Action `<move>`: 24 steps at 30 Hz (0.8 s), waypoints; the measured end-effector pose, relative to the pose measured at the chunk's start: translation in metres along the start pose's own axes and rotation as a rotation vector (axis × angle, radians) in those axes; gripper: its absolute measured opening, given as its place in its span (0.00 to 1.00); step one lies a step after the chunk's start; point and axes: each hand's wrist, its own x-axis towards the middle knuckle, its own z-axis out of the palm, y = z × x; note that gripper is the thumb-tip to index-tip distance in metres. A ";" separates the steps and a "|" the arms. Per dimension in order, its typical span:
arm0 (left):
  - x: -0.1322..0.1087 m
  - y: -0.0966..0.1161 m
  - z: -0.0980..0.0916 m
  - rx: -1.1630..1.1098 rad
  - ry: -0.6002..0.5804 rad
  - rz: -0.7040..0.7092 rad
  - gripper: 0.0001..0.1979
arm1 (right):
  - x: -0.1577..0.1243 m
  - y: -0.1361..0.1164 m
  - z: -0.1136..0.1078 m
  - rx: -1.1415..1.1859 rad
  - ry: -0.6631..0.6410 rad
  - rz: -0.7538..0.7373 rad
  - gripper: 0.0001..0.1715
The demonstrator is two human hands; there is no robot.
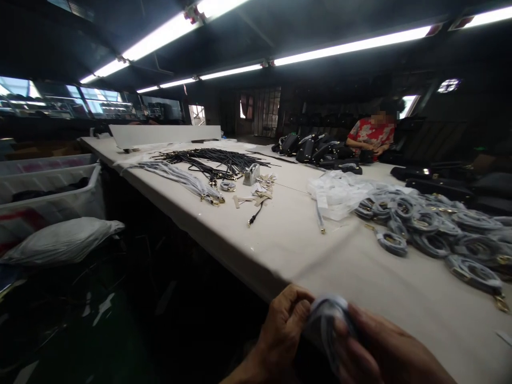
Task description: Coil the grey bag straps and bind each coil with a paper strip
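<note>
At the bottom of the head view, my left hand (285,322) pinches the left side of a coiled strap (328,314) in clear wrapping. On its other side my right hand (372,341) has its fingers wrapped round the coil, slightly blurred. The coil is held just over the near edge of the long pale table (340,272). To the right on the table lies a pile of similar wrapped coils (428,221) with gold-coloured clasps. Beside the pile is crumpled clear plastic (340,192), with a wrapped strap end (320,218) in front of it.
Farther along lie black straps (212,160), wrapped straight straps (180,181), a metal dispenser (252,175) and paper pieces (262,186). A person in a red shirt (372,133) works across the table near black bags (312,148). White bins (96,186) stand at the left.
</note>
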 end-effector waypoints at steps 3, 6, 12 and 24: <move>-0.014 -0.018 0.027 -0.060 0.174 0.043 0.21 | 0.000 -0.024 0.021 0.090 0.071 -0.167 0.20; -0.017 -0.012 0.039 -0.032 0.092 0.180 0.20 | 0.002 -0.033 0.027 -0.078 0.147 -0.387 0.18; -0.002 0.027 0.013 -0.347 -0.234 -0.218 0.24 | 0.021 -0.023 0.009 -1.061 -0.044 -0.817 0.12; -0.012 0.029 -0.054 0.075 -0.345 -0.398 0.19 | 0.040 0.001 -0.029 -1.914 -0.220 -0.539 0.08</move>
